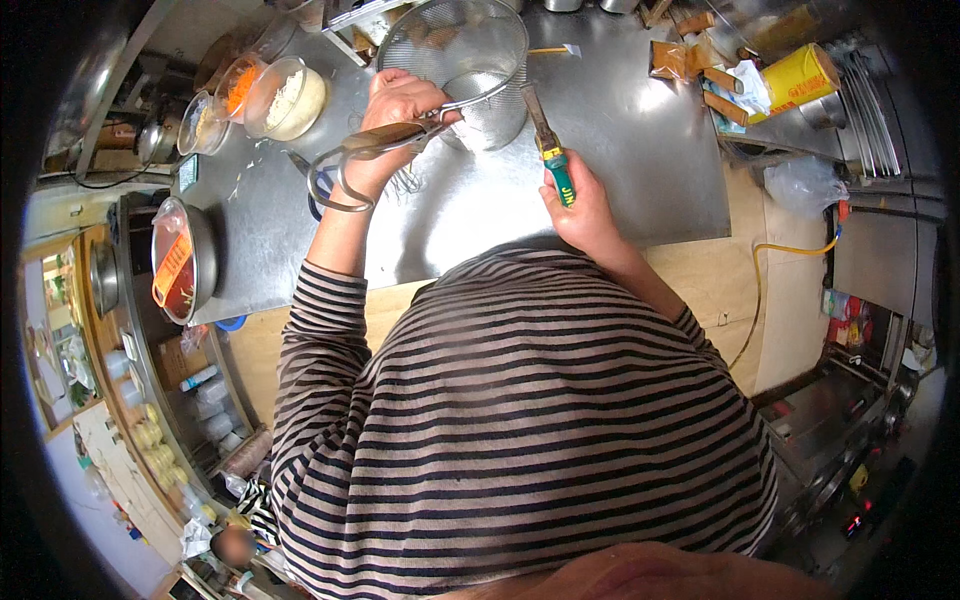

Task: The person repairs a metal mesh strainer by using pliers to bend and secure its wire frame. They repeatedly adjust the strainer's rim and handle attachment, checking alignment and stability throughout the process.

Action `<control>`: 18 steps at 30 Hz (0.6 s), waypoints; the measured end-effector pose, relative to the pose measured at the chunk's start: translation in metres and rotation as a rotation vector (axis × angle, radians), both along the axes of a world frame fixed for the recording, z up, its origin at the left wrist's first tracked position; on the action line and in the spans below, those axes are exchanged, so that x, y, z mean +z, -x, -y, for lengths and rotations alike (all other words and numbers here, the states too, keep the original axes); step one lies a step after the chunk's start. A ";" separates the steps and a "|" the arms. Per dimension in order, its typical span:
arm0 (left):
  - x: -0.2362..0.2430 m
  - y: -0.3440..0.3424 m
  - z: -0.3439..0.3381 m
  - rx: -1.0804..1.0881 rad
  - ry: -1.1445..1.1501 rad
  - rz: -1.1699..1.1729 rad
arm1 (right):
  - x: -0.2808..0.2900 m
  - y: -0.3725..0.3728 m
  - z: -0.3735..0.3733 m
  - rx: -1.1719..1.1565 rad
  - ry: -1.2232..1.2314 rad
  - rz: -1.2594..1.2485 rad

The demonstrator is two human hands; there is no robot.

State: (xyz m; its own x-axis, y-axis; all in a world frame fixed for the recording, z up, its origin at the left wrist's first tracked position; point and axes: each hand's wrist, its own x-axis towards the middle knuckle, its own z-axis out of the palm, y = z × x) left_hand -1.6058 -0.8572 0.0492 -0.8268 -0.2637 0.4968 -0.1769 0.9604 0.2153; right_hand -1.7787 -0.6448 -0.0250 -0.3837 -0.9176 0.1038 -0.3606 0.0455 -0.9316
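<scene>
My left hand (pixel 398 105) is closed round a large wire-mesh strainer (pixel 450 35) by the rim end of its handle. The wooden handle (pixel 385 138) runs back over my left wrist and ends in bent metal loops (pixel 340 182). The mesh basket stands away from me, above the steel table (pixel 650 170). In my right hand (pixel 585 210) is a slim hand tool (pixel 555 165) with a green and yellow handle; its dark metal end points at the strainer without clearly touching it. Thin loose wire (pixel 405 182) and a partly hidden blue-handled item (pixel 312 195) lie by my left wrist.
At the back left are bowls of white shreds (pixel 290 98), orange shreds (pixel 238 90) and pale food (pixel 203 125). A steel bowl (pixel 205 262) with an orange-handled tool stands at the left edge. Back right are a yellow can (pixel 800 80) and brown packets (pixel 675 60). A yellow hose (pixel 762 290) hangs at right.
</scene>
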 end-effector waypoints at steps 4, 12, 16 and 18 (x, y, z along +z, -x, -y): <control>0.000 0.003 0.001 0.067 0.113 0.033 | 0.004 -0.001 0.006 -0.023 -0.241 -0.116; 0.000 0.006 0.000 0.101 -0.002 0.035 | 0.003 -0.008 0.019 -0.154 -0.003 -0.233; 0.000 0.005 0.002 0.155 -0.023 0.014 | 0.003 -0.009 0.020 -0.143 -0.280 0.031; 0.000 0.004 0.001 0.190 -0.007 0.088 | 0.003 -0.012 0.018 -0.144 0.022 0.005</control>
